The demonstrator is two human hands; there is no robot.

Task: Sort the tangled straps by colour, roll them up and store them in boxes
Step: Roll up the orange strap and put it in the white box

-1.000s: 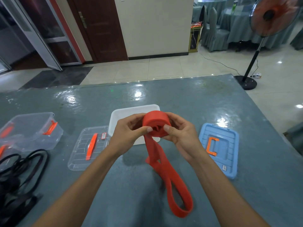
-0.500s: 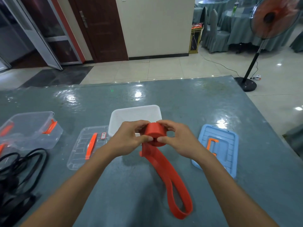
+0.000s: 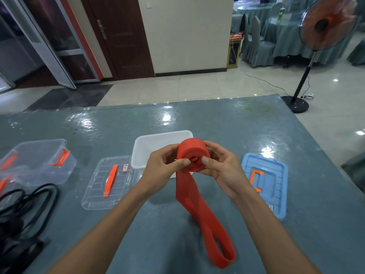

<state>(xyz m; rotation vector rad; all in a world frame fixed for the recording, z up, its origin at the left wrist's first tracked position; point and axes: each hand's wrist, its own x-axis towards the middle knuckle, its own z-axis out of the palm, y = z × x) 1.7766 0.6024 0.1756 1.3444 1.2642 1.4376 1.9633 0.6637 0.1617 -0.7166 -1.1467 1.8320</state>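
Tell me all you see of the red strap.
The red strap is a wide, flat, rubbery-looking loop, partly rolled. The left hand and right hand grip the roll, thumbs on its near face, above the table before the white box. The unrolled tail hangs down; its looped end lies on the table.

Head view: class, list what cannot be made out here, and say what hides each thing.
All in the head view:
White box: near part hidden behind the left hand, right hand and red strap.
Black straps: cut off by the left edge, so they cannot be counted.
Clear lid: label too small to read.
Blue lid: part hidden by the right forearm.
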